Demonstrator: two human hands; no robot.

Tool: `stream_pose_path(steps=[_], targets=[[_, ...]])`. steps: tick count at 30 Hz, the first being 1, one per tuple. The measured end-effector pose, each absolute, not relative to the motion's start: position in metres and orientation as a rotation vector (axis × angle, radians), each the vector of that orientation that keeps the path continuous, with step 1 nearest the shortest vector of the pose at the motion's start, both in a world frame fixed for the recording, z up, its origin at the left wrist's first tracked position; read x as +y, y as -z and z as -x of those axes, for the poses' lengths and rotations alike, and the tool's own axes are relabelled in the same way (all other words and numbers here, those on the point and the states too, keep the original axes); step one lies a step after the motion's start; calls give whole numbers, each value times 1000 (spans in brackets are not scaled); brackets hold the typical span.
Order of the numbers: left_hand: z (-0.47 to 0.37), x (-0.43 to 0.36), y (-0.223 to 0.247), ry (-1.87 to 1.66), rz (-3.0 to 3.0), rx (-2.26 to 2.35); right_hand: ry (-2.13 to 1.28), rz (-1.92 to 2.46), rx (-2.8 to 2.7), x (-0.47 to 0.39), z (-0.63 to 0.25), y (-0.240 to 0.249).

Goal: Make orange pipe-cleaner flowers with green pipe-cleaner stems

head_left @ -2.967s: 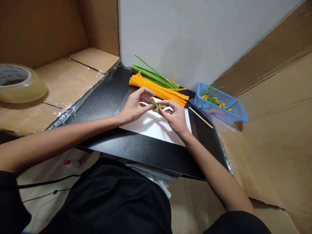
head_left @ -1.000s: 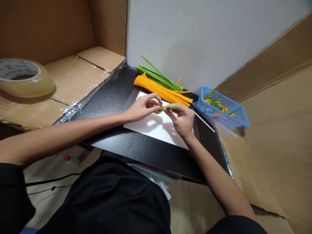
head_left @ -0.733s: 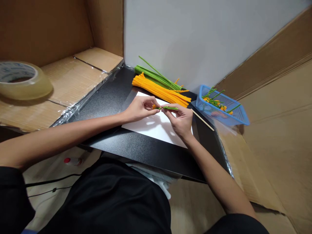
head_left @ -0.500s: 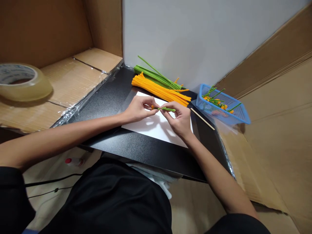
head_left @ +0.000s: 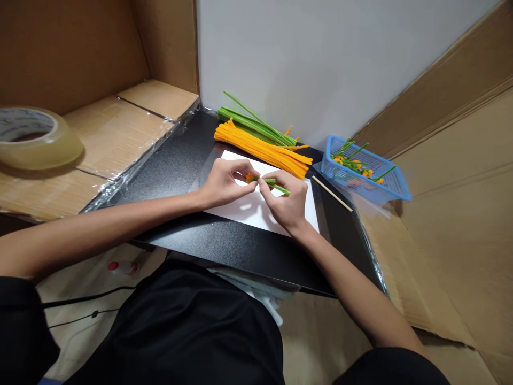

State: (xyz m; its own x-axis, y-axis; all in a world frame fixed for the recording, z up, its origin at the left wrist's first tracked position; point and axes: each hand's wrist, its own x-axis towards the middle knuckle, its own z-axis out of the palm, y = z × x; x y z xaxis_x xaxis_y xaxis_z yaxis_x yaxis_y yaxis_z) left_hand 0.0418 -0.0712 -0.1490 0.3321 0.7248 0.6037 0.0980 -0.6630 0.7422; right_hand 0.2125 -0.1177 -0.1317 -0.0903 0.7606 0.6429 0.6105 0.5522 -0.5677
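Over a white sheet of paper (head_left: 238,209), my two hands meet at a small pipe cleaner flower (head_left: 280,188) with an orange end and a green stem. My left hand (head_left: 228,183) pinches it near the orange end between thumb and forefinger. Thumb and fingers of my right hand (head_left: 286,200) are closed on the green stem, whose tip sticks out to the right. Fingertips hide the middle of the piece. Just beyond the paper lies a bundle of orange pipe cleaners (head_left: 260,148), with green pipe cleaners (head_left: 256,125) behind it against the wall.
A blue plastic basket (head_left: 368,184) at the right holds several orange and green pieces. A thin wooden stick (head_left: 332,193) lies on the black table (head_left: 192,240) near it. At the left, a big roll of clear tape (head_left: 52,144) rests on cardboard (head_left: 108,123).
The fingers of my right hand have shifted slightly along the green stem, and its tip now points a little more downward. Both hands stay together over the paper.
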Motion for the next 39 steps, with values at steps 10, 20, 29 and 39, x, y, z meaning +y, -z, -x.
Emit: stream_pose_path(steps=[10,20,29,39], targets=[[-42,-74,149,-1298,-2020,671,-208,971,-1963,-115,-219,125],[-41,-60,154,-966,-1672,509,-403,798,-2127,-100,-247,119],[-45,-63,149,-912,-1306,568,-9,642,-2279,-103,-245,119],[-46,-59,153,-960,-1399,572,-129,667,-2241,-108,-239,119]])
